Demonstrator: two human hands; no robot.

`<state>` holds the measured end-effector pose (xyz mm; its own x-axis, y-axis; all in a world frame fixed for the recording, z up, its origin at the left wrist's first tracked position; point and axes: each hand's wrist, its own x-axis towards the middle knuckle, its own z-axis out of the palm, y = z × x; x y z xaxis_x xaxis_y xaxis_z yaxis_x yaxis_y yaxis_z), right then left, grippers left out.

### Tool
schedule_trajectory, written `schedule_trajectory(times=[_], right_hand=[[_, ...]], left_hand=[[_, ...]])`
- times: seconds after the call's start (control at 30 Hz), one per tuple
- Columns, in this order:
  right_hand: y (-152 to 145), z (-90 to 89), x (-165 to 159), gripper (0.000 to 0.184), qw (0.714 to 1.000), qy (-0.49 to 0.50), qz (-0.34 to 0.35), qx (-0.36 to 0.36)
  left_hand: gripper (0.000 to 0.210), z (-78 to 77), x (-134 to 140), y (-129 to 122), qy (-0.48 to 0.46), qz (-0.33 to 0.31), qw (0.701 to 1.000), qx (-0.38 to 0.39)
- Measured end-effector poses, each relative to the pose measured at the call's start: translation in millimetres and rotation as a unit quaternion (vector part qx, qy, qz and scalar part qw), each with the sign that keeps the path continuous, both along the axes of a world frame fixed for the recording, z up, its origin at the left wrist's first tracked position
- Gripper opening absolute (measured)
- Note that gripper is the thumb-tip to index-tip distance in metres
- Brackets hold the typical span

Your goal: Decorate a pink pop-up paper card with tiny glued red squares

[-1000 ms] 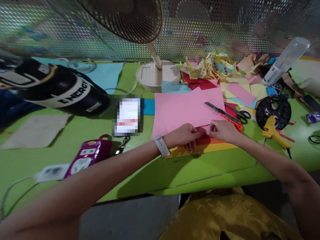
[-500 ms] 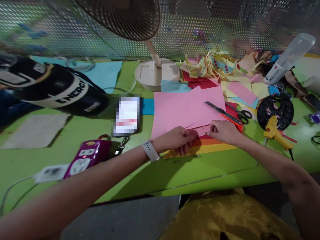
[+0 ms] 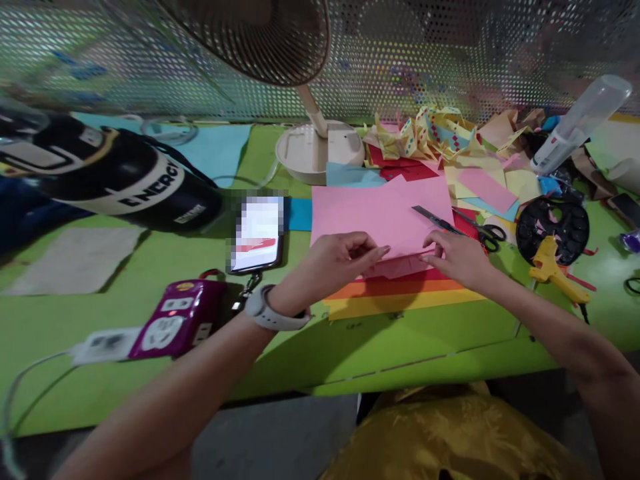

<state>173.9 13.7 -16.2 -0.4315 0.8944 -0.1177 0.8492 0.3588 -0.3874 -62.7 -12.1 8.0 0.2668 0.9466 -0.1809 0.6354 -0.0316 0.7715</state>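
Note:
Large pink paper (image 3: 367, 210) lies on a stack with red and orange sheets (image 3: 405, 288) beneath it. Along its near edge, a narrower piece of pink paper (image 3: 397, 267) spans between my two hands. My left hand (image 3: 345, 257), wearing a grey watch (image 3: 275, 313) on the wrist, is closed with thumb and fingers at the strip's left end. At the right end, my right hand (image 3: 457, 257) pinches the paper with curled fingers. A cutter knife (image 3: 433, 219) lies on the pink sheet just beyond my right hand, its handle partly hidden. Black scissors (image 3: 487, 235) rest beside it.
A yellow glue gun (image 3: 555, 270) and black mask (image 3: 553, 227) lie right. Behind are a fan base (image 3: 320, 153), paper scraps (image 3: 425, 137) and a clear bottle (image 3: 580, 123). Leftward are a phone (image 3: 260, 233), purple power strip (image 3: 183, 313) and large black bottle (image 3: 145, 180).
My left hand has turned and lifted a little, its fingers now pinching at the pink strip. My right hand has shifted slightly right and up. The view has moved slightly.

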Motion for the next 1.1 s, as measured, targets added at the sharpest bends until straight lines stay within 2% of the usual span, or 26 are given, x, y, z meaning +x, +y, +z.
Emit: schedule_trajectory(times=[0.13, 0.2, 0.37, 0.53, 0.7, 0.9, 0.97, 1.1], right_hand=[[1, -7.5, 0, 0.02, 0.993, -0.08, 0.042, 0.074], [1, -12.4, -1, 0.025, 0.986, -0.107, 0.071, 0.106], [4, -19.9, -1, 0.029, 0.976, -0.097, 0.119, 0.152], [5, -19.4, 3, 0.03, 0.974, -0.039, 0.134, 0.181], [3, -13.9, 9, 0.027, 0.961, 0.008, 0.193, 0.196], [2, -16.4, 8, 0.03, 0.941, -0.02, 0.255, 0.223], [1, -16.4, 7, 0.029, 0.937, -0.038, 0.266, 0.221], [-4, -11.9, 7, 0.041, 0.931, -0.053, 0.277, 0.233]], left_hand=[[0.03, -16.2, 9, 9, 0.046, -0.053, 0.985, 0.158], [0.03, -25.1, 10, 13, 0.079, -0.073, 0.975, 0.195], [0.022, -32.7, 9, 14, 0.138, -0.115, 0.965, 0.193], [0.011, -29.0, 11, 8, 0.205, -0.133, 0.95, 0.194], [0.016, -25.2, 13, 2, 0.228, -0.136, 0.946, 0.188], [0.017, -20.9, 13, -4, 0.194, -0.113, 0.958, 0.177], [0.015, -17.4, 14, -10, 0.215, -0.112, 0.952, 0.185], [0.017, -9.1, 19, -24, 0.287, -0.1, 0.928, 0.215]])
